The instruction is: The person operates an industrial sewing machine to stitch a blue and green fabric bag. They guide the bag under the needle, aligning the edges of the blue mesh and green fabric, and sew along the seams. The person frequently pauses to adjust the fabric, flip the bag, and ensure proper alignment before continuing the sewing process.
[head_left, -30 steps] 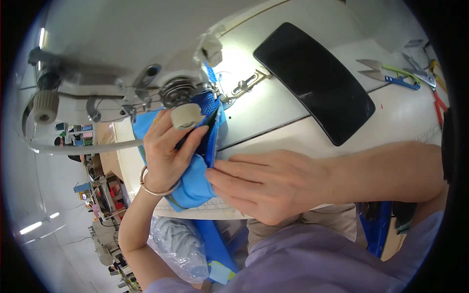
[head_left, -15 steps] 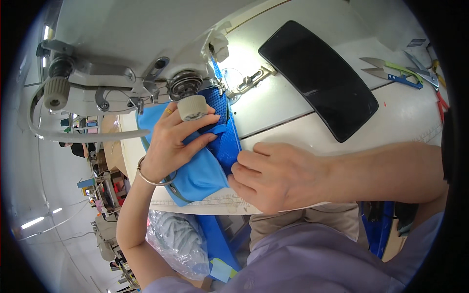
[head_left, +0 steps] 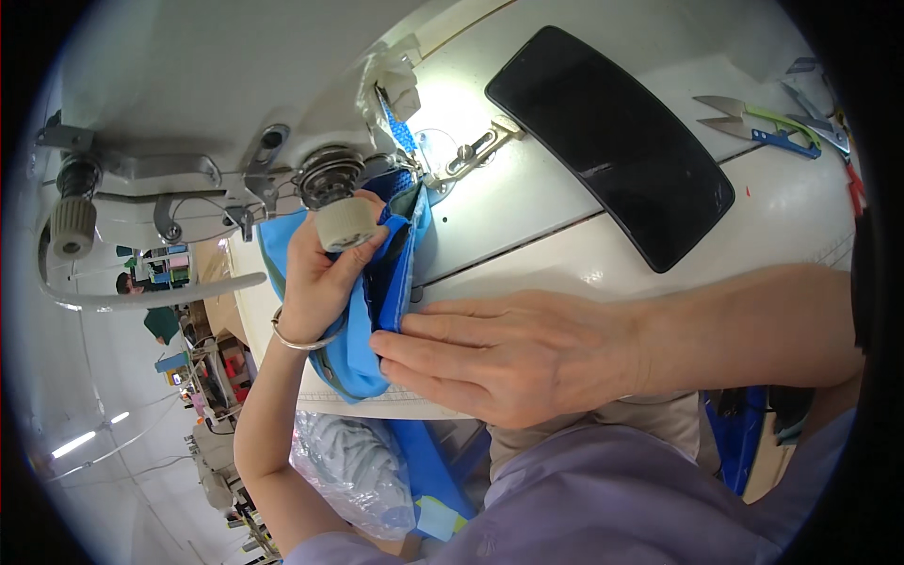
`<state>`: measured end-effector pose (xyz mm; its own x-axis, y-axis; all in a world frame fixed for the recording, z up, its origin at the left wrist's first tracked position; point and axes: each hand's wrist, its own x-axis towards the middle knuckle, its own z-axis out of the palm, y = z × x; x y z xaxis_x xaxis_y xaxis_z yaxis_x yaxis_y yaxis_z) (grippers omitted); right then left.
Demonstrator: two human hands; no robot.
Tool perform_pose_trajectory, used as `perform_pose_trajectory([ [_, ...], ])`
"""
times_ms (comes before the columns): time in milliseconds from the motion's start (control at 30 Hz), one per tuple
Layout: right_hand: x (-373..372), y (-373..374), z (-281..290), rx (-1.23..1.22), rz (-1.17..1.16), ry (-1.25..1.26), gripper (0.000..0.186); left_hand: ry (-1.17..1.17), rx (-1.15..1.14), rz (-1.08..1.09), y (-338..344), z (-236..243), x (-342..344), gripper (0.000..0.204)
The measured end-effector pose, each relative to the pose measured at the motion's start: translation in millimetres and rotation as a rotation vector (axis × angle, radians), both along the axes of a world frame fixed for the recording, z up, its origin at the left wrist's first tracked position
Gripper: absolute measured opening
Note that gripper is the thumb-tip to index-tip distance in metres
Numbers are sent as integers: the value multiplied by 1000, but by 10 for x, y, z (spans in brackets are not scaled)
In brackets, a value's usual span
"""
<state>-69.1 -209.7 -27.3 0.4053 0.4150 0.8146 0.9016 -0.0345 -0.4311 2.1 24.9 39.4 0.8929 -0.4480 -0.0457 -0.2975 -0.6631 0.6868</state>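
Observation:
A sewing piece of light blue cloth (head_left: pixel 353 367) and darker blue fabric lies at the sewing machine (head_left: pixel 226 85), its far end by the presser foot (head_left: pixel 414 169). Its right side stands up in folds, showing dark inner layers. My left hand (head_left: pixel 320 268) is closed on the piece, thumb on top, its fingers partly hidden behind a ribbed tension knob (head_left: pixel 345 224). At the near right edge, my right hand (head_left: pixel 508 353) grips the cloth with fingers held together; the thumb is out of sight.
A black smartphone (head_left: pixel 612 151) lies on the white machine table (head_left: pixel 527 254), right of a metal seam guide (head_left: pixel 478 155). Thread snips (head_left: pixel 763 127) and scissors (head_left: pixel 819 122) lie at far right. Below the table edge rests a clear plastic bag (head_left: pixel 353 471) with grey contents.
My right hand has moved left with the cloth's edge, its fingers straighter. The piece, flatter before with its blue mesh showing, is now folded upright. My left thumb has shifted up the fabric.

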Motion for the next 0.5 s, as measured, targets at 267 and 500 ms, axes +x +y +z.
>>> perform_pose_trajectory([
  [267,15,2,-25,9,-36,-25,32,-375,361,-456,-137,184,61,33],
  [500,68,92,-39,82,-100,-143,26,-571,423,-355,-115,16,71,34],
])
